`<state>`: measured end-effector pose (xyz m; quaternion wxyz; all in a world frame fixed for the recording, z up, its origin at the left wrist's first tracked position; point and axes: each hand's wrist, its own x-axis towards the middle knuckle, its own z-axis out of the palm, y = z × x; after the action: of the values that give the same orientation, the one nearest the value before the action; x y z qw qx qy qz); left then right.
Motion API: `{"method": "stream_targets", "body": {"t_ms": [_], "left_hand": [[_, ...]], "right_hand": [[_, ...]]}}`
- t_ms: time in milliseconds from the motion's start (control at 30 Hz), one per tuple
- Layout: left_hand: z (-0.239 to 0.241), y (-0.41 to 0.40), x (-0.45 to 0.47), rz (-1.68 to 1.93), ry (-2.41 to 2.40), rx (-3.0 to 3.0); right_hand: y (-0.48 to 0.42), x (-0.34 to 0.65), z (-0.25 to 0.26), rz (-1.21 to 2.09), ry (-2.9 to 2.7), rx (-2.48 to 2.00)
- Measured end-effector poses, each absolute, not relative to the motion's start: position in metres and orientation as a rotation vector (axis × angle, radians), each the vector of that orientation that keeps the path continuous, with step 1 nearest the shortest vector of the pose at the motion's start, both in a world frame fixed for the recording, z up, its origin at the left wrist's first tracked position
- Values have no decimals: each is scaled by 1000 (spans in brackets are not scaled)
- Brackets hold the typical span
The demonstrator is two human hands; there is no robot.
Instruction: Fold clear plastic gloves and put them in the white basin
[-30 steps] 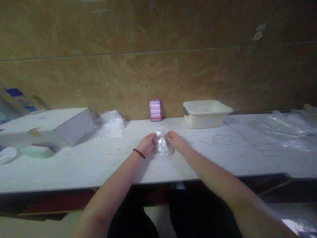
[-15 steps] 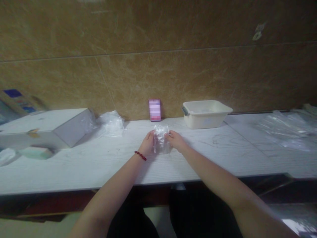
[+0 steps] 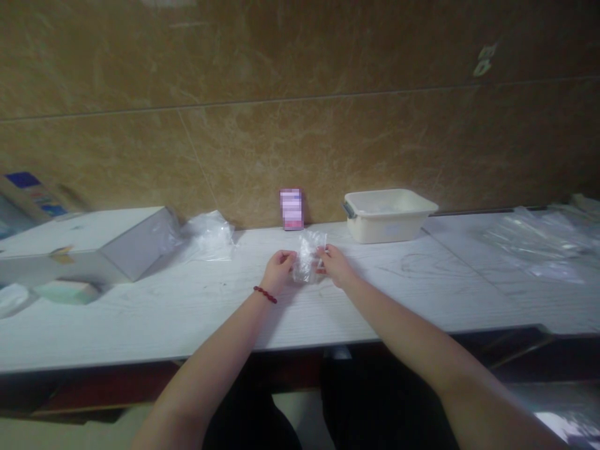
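Observation:
Between my two hands is a small clear plastic bag (image 3: 307, 257), shiny and crinkled, above the white wood-grain table (image 3: 197, 331). My left hand (image 3: 280, 269), with a dark red beaded bracelet at the wrist, pinches the bag's left edge. On the opposite edge, my right hand (image 3: 335, 264) grips the bag between thumb and fingers. Whether anything lies inside the bag is too blurred to tell.
A phone (image 3: 292, 209) leans on the tiled wall behind my hands. Right of it stands a cream plastic bin (image 3: 387, 228). Clear plastic bags (image 3: 539, 237) lie far right, crumpled plastic (image 3: 210, 234) and a white box (image 3: 126, 244) on the left, with a pale green block (image 3: 68, 292) in front.
The bag has tilted and shifted slightly up and to the right, and looks more crumpled. My left fingers have bent more; my right hand has moved slightly right.

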<state>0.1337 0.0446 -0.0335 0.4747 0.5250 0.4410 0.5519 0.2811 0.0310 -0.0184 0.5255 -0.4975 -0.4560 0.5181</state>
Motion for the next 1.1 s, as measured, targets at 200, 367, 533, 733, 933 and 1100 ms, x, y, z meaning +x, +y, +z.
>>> {"method": "stream_targets", "body": {"t_ms": [200,367,533,733,933,1100], "left_hand": [[-26,36,137,1270,984,1250],[-24,34,139,1268,1004,1315],[-31,40,135,1236,1166,1421],[-29,37,136,1199,1178,1487],[-22,32,136,1257,945,1396],[-21,35,131,1100,903,1452]], "right_hand": [[31,281,-17,1235,-1038,-1202],[28,280,-14,1271,-1029,-1184],[26,280,-13,1368,-1034,-1102],[24,282,-12,1471,-959,-1016],[23,283,-10,1504,-937,-1073],[22,285,-7,1498,-982,-1130]]}}
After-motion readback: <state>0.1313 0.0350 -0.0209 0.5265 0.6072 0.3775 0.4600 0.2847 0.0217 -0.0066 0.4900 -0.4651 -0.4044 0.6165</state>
